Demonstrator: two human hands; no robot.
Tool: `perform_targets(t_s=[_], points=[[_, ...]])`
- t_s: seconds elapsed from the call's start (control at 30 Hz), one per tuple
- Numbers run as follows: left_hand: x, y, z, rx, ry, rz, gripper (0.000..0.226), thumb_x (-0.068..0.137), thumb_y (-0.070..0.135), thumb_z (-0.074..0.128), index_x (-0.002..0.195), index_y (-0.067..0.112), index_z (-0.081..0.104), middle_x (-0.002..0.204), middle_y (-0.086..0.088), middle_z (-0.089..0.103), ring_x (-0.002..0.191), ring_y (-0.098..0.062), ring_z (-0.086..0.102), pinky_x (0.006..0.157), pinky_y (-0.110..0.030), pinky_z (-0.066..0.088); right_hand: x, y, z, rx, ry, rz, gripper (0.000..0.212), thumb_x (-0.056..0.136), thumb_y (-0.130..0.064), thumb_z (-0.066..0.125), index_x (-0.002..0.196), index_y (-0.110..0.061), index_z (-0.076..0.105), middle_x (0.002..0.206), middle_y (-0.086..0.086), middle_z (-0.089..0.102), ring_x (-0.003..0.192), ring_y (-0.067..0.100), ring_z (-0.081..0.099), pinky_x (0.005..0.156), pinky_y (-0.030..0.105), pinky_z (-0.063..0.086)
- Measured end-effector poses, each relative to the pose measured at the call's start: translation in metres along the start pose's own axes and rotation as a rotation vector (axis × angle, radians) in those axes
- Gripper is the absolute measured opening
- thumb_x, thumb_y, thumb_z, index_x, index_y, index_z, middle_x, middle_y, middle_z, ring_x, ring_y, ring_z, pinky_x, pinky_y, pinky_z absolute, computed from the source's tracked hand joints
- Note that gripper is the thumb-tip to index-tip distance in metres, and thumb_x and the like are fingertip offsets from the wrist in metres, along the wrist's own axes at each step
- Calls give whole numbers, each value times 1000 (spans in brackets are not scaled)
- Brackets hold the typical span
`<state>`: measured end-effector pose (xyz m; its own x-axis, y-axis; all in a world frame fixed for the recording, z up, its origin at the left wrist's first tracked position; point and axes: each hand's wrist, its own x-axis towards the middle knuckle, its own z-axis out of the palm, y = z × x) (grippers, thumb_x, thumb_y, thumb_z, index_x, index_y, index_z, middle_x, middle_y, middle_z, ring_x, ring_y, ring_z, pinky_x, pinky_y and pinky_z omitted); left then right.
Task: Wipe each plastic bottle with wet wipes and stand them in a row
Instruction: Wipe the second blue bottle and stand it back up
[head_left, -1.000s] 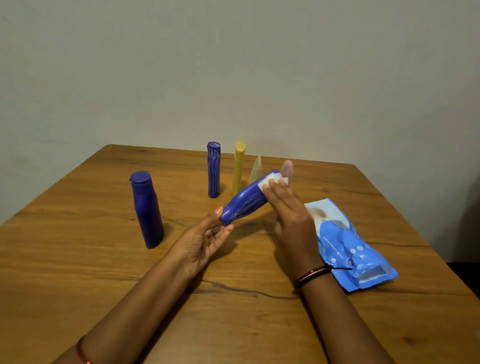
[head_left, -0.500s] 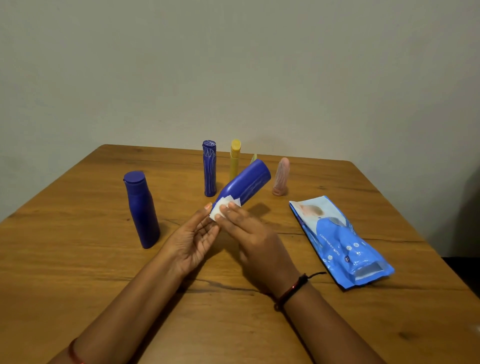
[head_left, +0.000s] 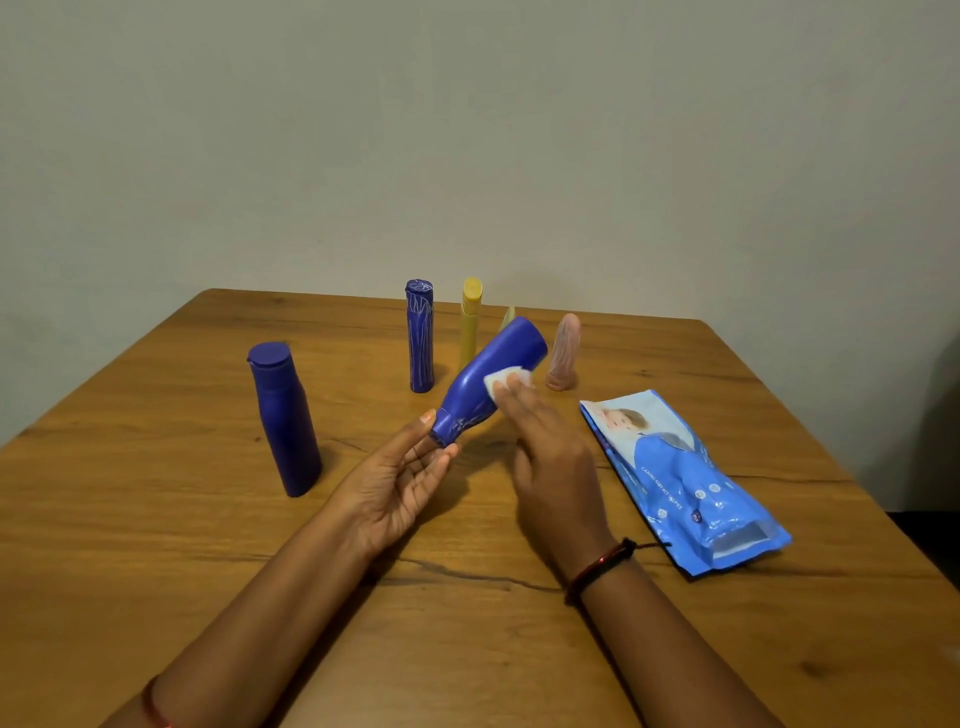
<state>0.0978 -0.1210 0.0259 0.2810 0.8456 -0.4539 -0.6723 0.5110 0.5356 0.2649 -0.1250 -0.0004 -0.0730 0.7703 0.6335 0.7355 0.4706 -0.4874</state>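
My left hand (head_left: 397, 480) holds the cap end of a blue plastic bottle (head_left: 493, 376), which tilts up and away over the table. My right hand (head_left: 553, 457) presses a folded white wet wipe (head_left: 506, 379) against the bottle's side near its middle. A second blue bottle (head_left: 285, 421) stands upright at the left. Further back stand a slim blue patterned bottle (head_left: 420, 338), a yellow bottle (head_left: 470, 322) and a pale pink bottle (head_left: 563, 353). A pale green bottle (head_left: 507, 318) peeks out behind the held bottle.
The blue wet wipes pack (head_left: 685, 483) lies flat at the right on the wooden table (head_left: 156, 545). A plain wall rises behind the table's far edge.
My right hand slid the wipe from the bottle's far end down to the cap end, then back up to its middle. The left hand kept its hold on the cap end.
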Motion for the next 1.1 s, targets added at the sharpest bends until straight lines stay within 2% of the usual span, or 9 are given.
perform_targets(t_s=[0.1, 0.23, 0.33, 0.43, 0.6, 0.77, 0.83, 0.93, 1.1], points=[[0, 4, -3, -44, -16, -12, 41, 76, 16, 71, 112, -2, 62, 90, -16, 69, 64, -16, 71, 59, -21, 59, -8, -16, 7, -43, -127, -144, 65, 82, 8, 57, 140, -19, 42, 146, -1, 42, 139, 5, 27, 112, 17, 22], [-1, 6, -3, -47, -31, -20, 40, 77, 16, 70, 112, -2, 62, 91, -16, 69, 65, -16, 71, 64, -22, 57, -6, -15, 5, -90, -144, -216, 66, 81, 5, 63, 139, -19, 43, 145, 0, 42, 140, 8, 27, 111, 18, 22], [-1, 2, 1, 22, -8, -17, 42, 73, 18, 70, 108, -3, 61, 82, -16, 68, 58, -16, 70, 59, -21, 56, 2, -1, -5, -59, -24, -124, 67, 80, 14, 56, 139, -17, 45, 144, 2, 44, 139, 6, 27, 112, 14, 21], [-1, -2, 3, 108, 12, -14, 40, 70, 18, 70, 104, -1, 62, 80, -15, 68, 58, -15, 69, 57, -21, 56, 10, 24, -18, -21, 138, 13, 67, 79, 19, 50, 138, -16, 48, 143, 0, 44, 136, 11, 35, 111, 19, 29], [-2, -3, 3, 224, 11, 4, 39, 71, 18, 71, 104, -1, 62, 81, -16, 70, 63, -15, 69, 61, -22, 57, 11, 35, -23, 2, 229, 89, 67, 80, 20, 46, 137, -13, 48, 143, -3, 43, 135, 10, 37, 110, 22, 31], [-1, -4, 2, 345, 34, 126, 32, 76, 18, 70, 102, 1, 63, 77, -13, 73, 70, -16, 70, 65, -21, 58, 1, 8, -11, -56, 72, -20, 67, 76, 16, 54, 135, -15, 51, 140, 4, 48, 135, 13, 37, 111, 30, 33], [-1, -4, 2, 378, 33, 175, 36, 71, 20, 72, 100, 0, 62, 83, -14, 72, 73, -15, 71, 65, -20, 59, -4, -7, -6, -111, -24, -135, 63, 75, 10, 60, 132, -14, 53, 137, 5, 52, 134, 14, 37, 111, 28, 29], [-1, -6, 2, 445, 26, 268, 28, 73, 16, 71, 92, 0, 62, 93, -20, 68, 74, -16, 70, 70, -23, 57, -4, -13, -6, -157, -101, -272, 56, 77, 2, 67, 129, -14, 56, 133, 3, 55, 133, 16, 39, 111, 27, 25], [-1, -7, 3, 477, 75, 324, 14, 83, 7, 68, 93, 1, 60, 92, -15, 70, 71, -17, 71, 74, -27, 57, 7, 19, -20, -82, 62, -42, 63, 76, 17, 53, 132, -13, 55, 137, 3, 52, 135, 14, 38, 112, 32, 32]])
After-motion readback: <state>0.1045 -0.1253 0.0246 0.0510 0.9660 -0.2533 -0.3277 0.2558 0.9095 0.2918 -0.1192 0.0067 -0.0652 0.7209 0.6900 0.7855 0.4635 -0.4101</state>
